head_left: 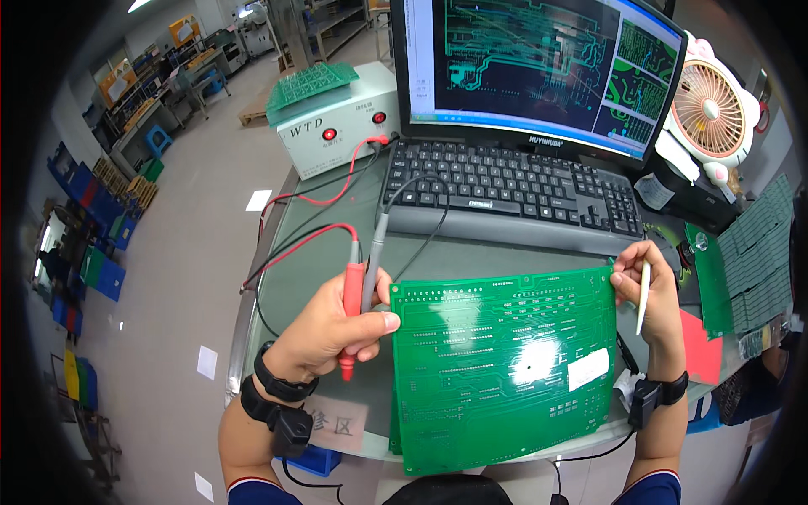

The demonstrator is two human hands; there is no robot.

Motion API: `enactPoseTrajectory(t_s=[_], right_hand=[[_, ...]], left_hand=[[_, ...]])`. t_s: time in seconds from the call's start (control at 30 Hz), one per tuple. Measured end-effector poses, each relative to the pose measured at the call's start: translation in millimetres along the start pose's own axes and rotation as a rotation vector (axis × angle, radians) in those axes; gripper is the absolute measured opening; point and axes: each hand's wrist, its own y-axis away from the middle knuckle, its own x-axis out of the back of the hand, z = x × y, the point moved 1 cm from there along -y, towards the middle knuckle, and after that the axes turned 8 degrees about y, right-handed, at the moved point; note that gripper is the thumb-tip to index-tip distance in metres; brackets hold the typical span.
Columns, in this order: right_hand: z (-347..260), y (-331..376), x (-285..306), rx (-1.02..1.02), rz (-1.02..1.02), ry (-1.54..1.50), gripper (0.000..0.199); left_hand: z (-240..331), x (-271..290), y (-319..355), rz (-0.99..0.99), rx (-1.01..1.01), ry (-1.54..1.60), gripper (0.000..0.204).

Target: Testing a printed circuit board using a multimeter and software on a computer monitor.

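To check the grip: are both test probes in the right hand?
No, the left hand holds the red probe and grey probe.

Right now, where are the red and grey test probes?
In the head view, both probes sit in the left hand, left of centre, beside the left edge of the green circuit board, in front of the keyboard.

A big green circuit board point(505, 362) is up off the desk, tilted, near centre, white sticker at right. Red probe point(351, 316) and grey probe point(371, 273) meet its left edge; a white pen point(644, 295) stands at its right corner.
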Motion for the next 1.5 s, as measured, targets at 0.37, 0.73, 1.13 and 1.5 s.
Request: enactPoseTrajectory(t_s=[0.37,0.73,1.13,1.5], right_hand=[[4.9,-7.7,8.1,-0.053,-0.189,0.095,0.024],[-54.8,93.0,-37.3,0.375,-0.401,0.704,0.037],[-64.2,77.8,-145.0,0.236,-0.519,0.190,0.022],[-24.7,84.9,-159.6,-0.042,-0.373,0.081,0.021]], left_hand=[[16.2,4.1,-0.4,-0.103,0.060,-0.585,0.022],[-4.7,33.5,-19.7,-0.247,-0.232,0.757,0.039],[6.4,31.0,-19.3,-0.335,0.037,0.188,0.072],[-5.1,31.6,-11.3,-0.826,0.065,-0.112,0.052]])
